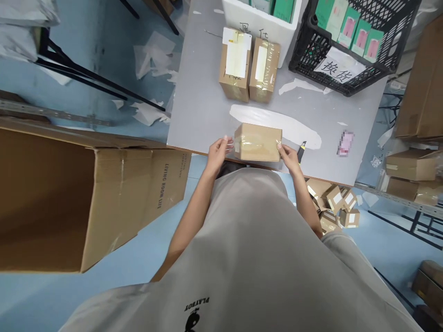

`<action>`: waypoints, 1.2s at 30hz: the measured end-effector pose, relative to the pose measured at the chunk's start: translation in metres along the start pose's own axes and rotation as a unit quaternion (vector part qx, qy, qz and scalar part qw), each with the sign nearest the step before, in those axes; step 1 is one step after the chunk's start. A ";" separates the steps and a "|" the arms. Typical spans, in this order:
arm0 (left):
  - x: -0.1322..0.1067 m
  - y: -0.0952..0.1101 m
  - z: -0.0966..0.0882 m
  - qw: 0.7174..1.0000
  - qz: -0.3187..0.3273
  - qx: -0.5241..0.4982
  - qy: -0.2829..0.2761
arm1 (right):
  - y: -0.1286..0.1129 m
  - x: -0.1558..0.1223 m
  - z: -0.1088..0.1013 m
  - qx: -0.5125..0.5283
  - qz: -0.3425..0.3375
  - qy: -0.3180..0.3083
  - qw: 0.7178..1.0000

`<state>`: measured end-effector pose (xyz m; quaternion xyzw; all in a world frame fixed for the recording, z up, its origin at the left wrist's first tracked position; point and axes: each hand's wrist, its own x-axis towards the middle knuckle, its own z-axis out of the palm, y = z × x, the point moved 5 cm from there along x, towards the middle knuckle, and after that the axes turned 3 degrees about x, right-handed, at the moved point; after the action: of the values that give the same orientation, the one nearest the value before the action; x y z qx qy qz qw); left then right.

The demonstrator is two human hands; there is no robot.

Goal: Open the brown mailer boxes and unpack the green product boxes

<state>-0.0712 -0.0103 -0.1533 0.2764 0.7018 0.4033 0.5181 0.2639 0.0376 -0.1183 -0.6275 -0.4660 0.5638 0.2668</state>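
The box (pixel 260 142) lies between the two hands, near the table's front edge, its long side running from 9 to 3 o'clock and clear tape shining on it. At its 9 o'clock end is the left hand (pixel 218 152), half open, with the fingers loosely bent and pointing toward the box; they come right up to that end, but I cannot tell whether they touch, and no firm hold shows. At the 3 o'clock end the right hand (pixel 289 156) has its thumb and fingers drawn close together against the box's corner; whether they pinch it or only rest on it, I cannot tell. The box's middle thus sits at 3 o'clock from the left hand and 9 o'clock from the right. Just beside the right hand, at its 3 o'clock, lies a knife (pixel 302 152), tip toward 1 o'clock. A white sheet (pixel 304 131) stretches across the table (pixel 200 92) behind the box, from 11 round to 3 o'clock. At 12 o'clock stand two taped cartons (pixel 235 64), side by side, in front of a white bin (pixel 254 18). A black crate (pixel 304 64) of green packs (pixel 348 26) stands between 1 and 2 o'clock, and a blurred pink item (pixel 345 143) lies at 3.
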 end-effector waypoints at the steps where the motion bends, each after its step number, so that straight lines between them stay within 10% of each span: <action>1: 0.004 -0.007 0.003 1.000 -0.020 0.006 -0.004 | 0.001 -0.005 -0.012 -0.007 -0.003 0.043 0.999; 5: 0.020 -0.029 0.021 0.993 -0.084 0.052 -0.066 | -0.006 -0.035 -0.049 -0.031 -0.037 0.231 0.972; 12: 0.034 -0.026 0.041 0.986 -0.104 0.036 -0.124 | -0.031 -0.064 -0.016 -0.054 -0.037 0.217 0.974; 25: 0.056 -0.011 -0.107 0.996 0.036 0.075 0.014 | 0.002 -0.030 0.115 -0.027 0.034 0.107 0.993; 36: -0.003 0.040 -0.082 0.982 0.131 0.113 -0.071 | 0.022 -0.031 0.093 -0.058 0.044 0.252 0.965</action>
<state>-0.1492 -0.0143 -0.1067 0.4511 0.6619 0.3650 0.4745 0.1833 -0.0167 -0.1437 -0.7839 -0.3873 0.3702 0.3138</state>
